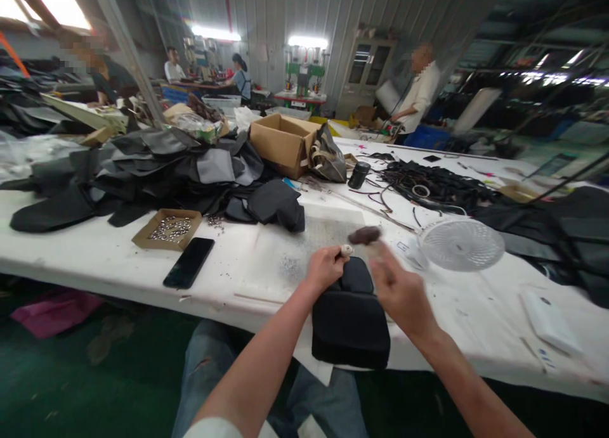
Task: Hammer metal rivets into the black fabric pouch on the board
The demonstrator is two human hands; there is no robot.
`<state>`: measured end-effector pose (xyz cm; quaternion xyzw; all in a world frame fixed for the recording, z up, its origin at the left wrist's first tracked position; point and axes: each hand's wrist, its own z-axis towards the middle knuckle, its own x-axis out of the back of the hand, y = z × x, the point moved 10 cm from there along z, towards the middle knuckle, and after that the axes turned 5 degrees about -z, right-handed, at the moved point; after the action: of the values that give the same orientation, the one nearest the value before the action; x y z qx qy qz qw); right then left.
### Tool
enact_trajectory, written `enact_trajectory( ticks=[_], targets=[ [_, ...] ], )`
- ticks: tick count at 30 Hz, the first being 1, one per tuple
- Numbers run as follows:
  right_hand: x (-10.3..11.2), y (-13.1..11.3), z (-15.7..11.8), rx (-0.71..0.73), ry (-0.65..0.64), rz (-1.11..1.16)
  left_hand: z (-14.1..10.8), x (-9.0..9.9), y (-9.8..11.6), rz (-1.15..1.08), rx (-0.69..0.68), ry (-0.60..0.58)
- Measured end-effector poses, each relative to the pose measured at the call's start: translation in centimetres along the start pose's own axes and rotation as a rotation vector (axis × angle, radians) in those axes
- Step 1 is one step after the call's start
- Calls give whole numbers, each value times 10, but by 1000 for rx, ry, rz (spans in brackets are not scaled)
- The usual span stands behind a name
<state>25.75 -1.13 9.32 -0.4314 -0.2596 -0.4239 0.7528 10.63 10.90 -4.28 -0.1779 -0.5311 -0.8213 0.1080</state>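
My right hand (399,292) is wrapped round the handle of a hammer, its dark head (365,235) raised over the table and smeared by motion. Just left of it, my left hand (326,267) grips a short pale rod-like tool (347,250), whose round end points up. Beneath both hands lies a black padded case (351,327), with a smaller rounded flap (356,276) at its far side. The lower end of the pale tool is hidden by my fingers, so I cannot tell whether it touches the flap.
A cardboard tray of metal rivets (171,228) and a black phone (189,263) lie left. Black fabric pieces (157,165) and a cardboard box (280,143) stand behind. To the right are a white fan (461,244) and black straps (438,183). Several people work farther back.
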Motion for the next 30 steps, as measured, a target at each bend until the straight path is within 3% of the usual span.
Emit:
enact_trajectory(
  ticks=[2, 3, 6, 9, 11, 15, 17, 19, 22, 26, 30],
  targets=[
    [-14, 6, 3, -74, -40, 37, 0, 0, 0, 18, 6, 0],
    [-11, 9, 5, -123, -24, 68, 0, 0, -1, 24, 8, 3],
    [24, 23, 9, -248, 102, 134, -1, 1, -1, 12, -5, -1],
    [46, 44, 5, -246, 132, -12, 0, 1, -1, -24, -7, -13],
    [39, 71, -5, -239, 74, -240, 1, 3, -2, -55, 9, -7],
    [0, 135, -35, -263, -93, -679, 4, 5, -5, -154, 48, -1],
    [-16, 147, -46, -216, -108, -767, 6, 5, -5, -188, 52, -8],
    [-29, 137, -50, -115, -65, -747, 7, 5, -3, -211, 49, -21],
    [-48, 93, -53, 37, 12, -540, 8, 6, 1, -242, 55, -24],
    [-90, 37, -64, 134, -78, -318, 9, 11, 2, -293, 75, 6],
    [-104, 29, -75, 112, -77, -332, 12, 13, -12, -394, 158, 20]
  ],
)
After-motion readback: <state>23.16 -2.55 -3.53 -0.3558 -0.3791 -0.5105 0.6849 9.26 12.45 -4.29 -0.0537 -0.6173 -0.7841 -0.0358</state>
